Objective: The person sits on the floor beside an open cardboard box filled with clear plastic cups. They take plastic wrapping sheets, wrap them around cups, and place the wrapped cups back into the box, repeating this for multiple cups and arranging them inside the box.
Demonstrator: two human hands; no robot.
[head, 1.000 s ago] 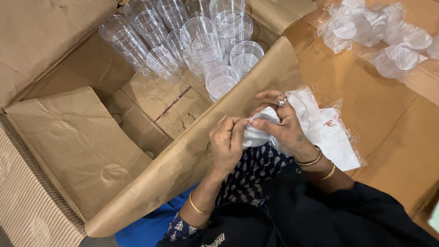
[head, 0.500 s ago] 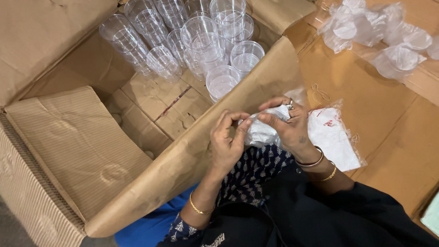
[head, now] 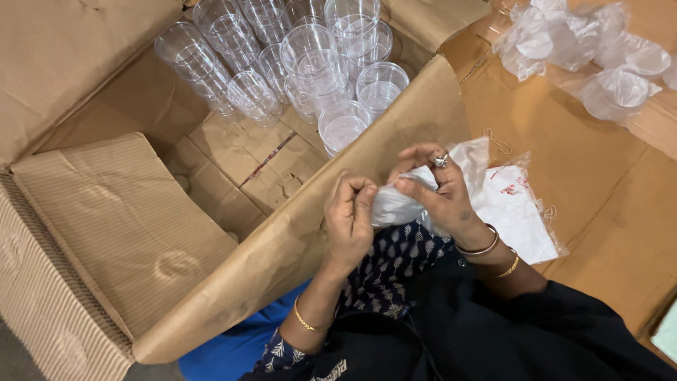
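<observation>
Both hands working over the near flap of an open cardboard carton.

Left hand: fingers curled tight, fingertips pinching one end of a thin white plastic bag. Right hand: ringed finger arched over the top, thumb and fingers pinching the same bag from the other side. Bag crumpled and bunched between the two hands, held just above the carton flap, in front of the lap.

Packages:
- Flat clear plastic packet of white sheets with a small red mark, lying on brown cardboard just right of the right hand, partly covered by that hand and wrist.
- Loose heap of clear plastic wrappers and cup lids, top right, on the cardboard sheet, well apart from the hands.
- Pale green edge of some flat item at the far right margin; kind unclear.

Around:
- Stacks of clear plastic tumblers lying slanted inside the carton, mouths toward the camera, filling its upper part.
- Carton floor bare at lower left, inner flaps folded down, strip of red-brown tape on the seam.
- Carton's near flap standing between tumblers and hands.
- Thin string scraps on the cardboard near the packet.
- Bangles on both wrists; dark printed sleeve and blue cloth below.
</observation>
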